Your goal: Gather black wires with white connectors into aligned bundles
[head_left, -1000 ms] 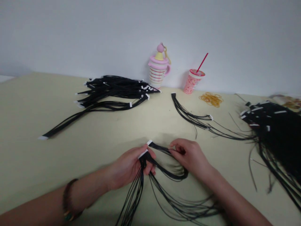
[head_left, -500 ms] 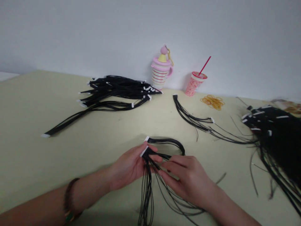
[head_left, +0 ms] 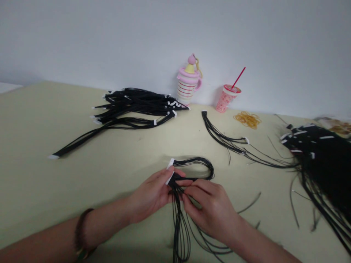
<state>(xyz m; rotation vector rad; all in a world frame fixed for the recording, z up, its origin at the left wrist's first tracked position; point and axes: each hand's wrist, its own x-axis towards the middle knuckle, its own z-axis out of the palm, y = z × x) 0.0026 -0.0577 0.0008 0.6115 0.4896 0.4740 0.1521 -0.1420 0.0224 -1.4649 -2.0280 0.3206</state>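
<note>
My left hand [head_left: 153, 195] is closed on a black wire harness [head_left: 201, 160] near its two white connectors [head_left: 170, 178]. One end of the harness bends in a loop to the right and comes back to the connectors. Many thin wires hang down toward the front edge of the view. My right hand [head_left: 210, 206] pinches some of these wires just right of the connectors, its fingertips close to the left hand's fingers. Exactly which wires lie between the right fingertips is hidden.
Finished-looking harnesses lie in a pile [head_left: 137, 102] at the back left. A loose harness [head_left: 219, 137], yellow rubber bands [head_left: 247, 119], a pink-lidded cup [head_left: 185, 86] and a cup with a straw [head_left: 227, 98] sit behind. A large black wire heap [head_left: 326, 160] fills the right.
My right hand has shifted slightly left, toward the connectors. The hanging wires have swung a little right, and the loop has drawn in slightly.
</note>
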